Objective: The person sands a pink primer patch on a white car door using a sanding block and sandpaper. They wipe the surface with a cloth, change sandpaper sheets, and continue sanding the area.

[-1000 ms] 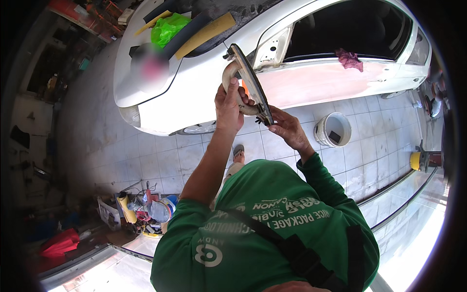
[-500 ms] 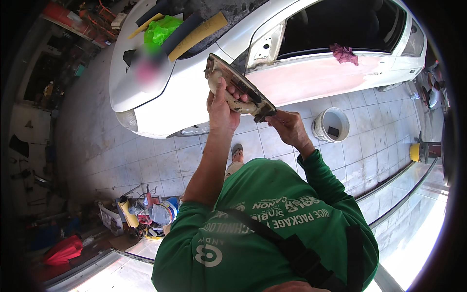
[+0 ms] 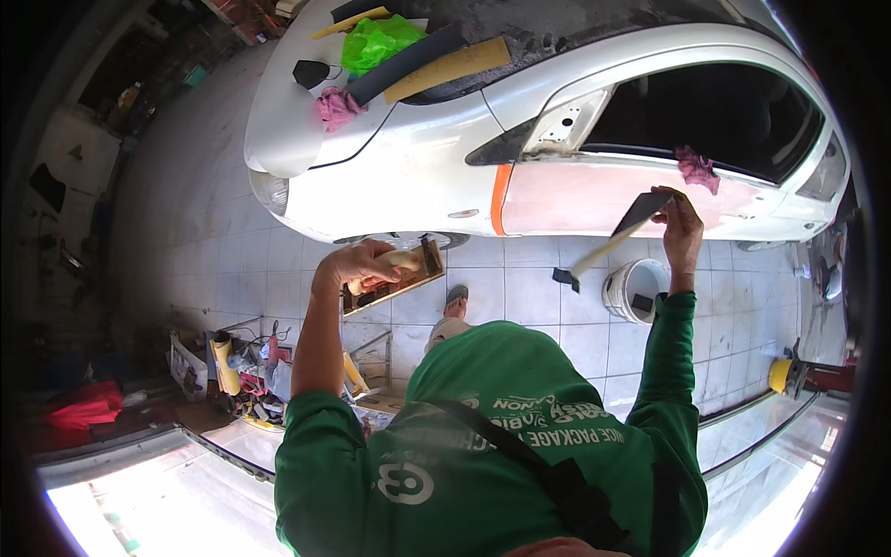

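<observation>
My left hand (image 3: 365, 263) is closed round the handle of a sanding block (image 3: 394, 292), a long board held low beside the car's front wheel. Out to the right, my right hand (image 3: 683, 230) pinches one end of a sandpaper strip (image 3: 637, 213). The strip hangs loose and curled, dark on one face and pale on the other, with its free end apart from the block. Behind it is the white car's front door (image 3: 594, 195), with a broad pinkish patch. Orange tape (image 3: 500, 200) runs along the door's front edge.
A white bucket (image 3: 616, 297) with a dark piece inside stands on the tiles below my right hand. A pink rag (image 3: 698, 169) lies at the window sill. The hood carries a green plastic bag (image 3: 380, 44), sandpaper strips (image 3: 450, 70) and another pink rag (image 3: 339, 109). Clutter (image 3: 255, 367) sits at left.
Both hands were together at the sanding block. My left hand has lowered it to the left; my right hand has moved far right, with the sandpaper strip now off the block.
</observation>
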Tool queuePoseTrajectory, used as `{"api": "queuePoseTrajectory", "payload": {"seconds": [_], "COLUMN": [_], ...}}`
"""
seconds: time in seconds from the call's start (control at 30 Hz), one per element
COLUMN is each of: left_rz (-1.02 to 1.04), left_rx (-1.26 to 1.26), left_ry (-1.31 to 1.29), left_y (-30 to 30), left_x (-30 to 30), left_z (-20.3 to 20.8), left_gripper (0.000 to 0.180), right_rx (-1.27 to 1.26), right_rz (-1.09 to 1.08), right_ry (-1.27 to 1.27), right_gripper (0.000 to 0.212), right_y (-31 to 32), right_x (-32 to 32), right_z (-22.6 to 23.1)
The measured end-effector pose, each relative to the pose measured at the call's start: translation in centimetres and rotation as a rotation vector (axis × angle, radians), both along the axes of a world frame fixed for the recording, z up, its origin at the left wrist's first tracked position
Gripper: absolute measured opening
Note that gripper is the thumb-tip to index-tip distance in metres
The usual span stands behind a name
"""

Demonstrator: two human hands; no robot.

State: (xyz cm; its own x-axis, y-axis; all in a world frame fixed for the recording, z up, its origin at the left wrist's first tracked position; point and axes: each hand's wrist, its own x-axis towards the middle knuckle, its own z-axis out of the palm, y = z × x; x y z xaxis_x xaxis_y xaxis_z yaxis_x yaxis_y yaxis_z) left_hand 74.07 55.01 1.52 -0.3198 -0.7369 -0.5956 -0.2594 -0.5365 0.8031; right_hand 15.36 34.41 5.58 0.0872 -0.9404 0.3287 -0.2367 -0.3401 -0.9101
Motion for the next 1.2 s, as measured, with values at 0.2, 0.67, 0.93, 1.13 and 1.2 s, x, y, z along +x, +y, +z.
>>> {"api": "queuePoseTrajectory", "payload": {"seconds": [0.2, 0.67, 0.93, 1.13, 1.2], "left_rz": [0.559, 0.979, 0.967, 0.923, 0.93], "left_rx": [0.211, 0.224, 0.254, 0.247, 0.237], "left_ry": [0.039, 0.133, 0.129, 0.088, 0.126], "left_y": [9.9, 18.8, 19.9, 18.5, 18.0], "left_x": [3.6, 6.0, 9.1, 10.6, 10.8], "left_z": [-5.6, -13.8, -15.5, -16.3, -15.8], "left_gripper": [0.029, 0.023, 0.027, 0.032, 0.031], "right_rx": [-0.1, 0.071, 0.176, 0.346, 0.365], "right_rz": [0.515, 0.815, 0.573, 0.452, 0.405], "right_ry": [0.35, 0.358, 0.089, 0.193, 0.114], "right_gripper": [0.025, 0.022, 0.035, 0.063, 0.062], "right_y": [0.3, -10.1, -20.4, -25.8, -26.4], "right_x": [12.0, 44.6, 50.4, 48.6, 47.6], "right_z": [6.6, 15.7, 16.4, 13.5, 11.9]}}
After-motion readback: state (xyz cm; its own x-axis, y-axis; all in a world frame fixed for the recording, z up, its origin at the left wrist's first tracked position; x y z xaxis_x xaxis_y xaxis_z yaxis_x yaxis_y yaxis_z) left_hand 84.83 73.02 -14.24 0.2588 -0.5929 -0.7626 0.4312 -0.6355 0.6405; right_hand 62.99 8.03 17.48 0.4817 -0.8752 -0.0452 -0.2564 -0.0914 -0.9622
